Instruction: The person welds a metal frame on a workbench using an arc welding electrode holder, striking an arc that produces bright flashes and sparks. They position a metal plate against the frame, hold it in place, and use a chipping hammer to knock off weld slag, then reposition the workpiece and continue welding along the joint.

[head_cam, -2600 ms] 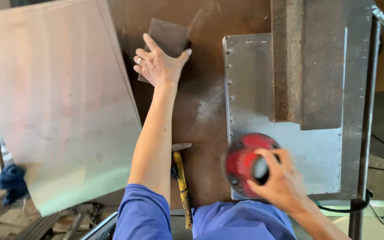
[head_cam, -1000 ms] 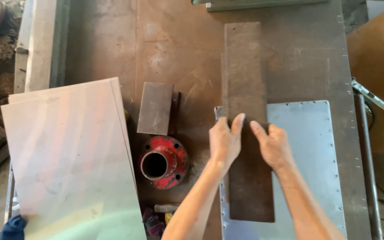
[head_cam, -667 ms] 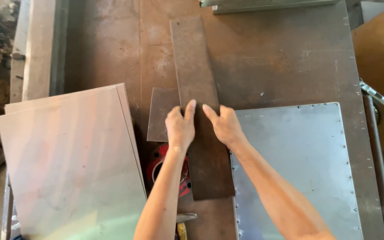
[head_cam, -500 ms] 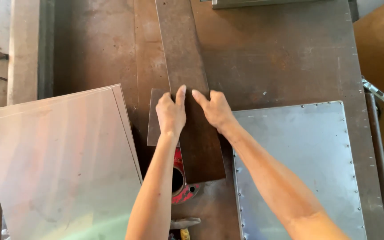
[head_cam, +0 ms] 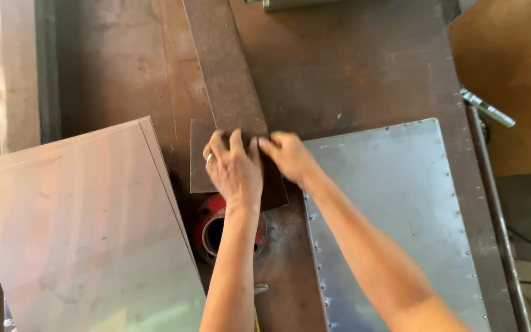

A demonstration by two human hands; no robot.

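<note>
Hands flat: my left hand (head_cam: 236,169) and right hand (head_cam: 287,157) press open-palmed, grasping nothing, on the long rusty steel strip (head_cam: 228,86) lying across the workbench (head_cam: 364,67), mid-slide; next comes careful alignment.

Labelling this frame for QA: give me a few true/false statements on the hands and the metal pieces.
1. Both hands press on the long rusty strip. True.
2. The left hand wears a ring. True.
3. The red flange lies on the riveted panel. False: it lies on the rusty table, left of the panel, under the left forearm.
4. The right hand holds a hammer. False: it lies flat on the strip.
5. A large pale sheet lies to the left. True.
</note>
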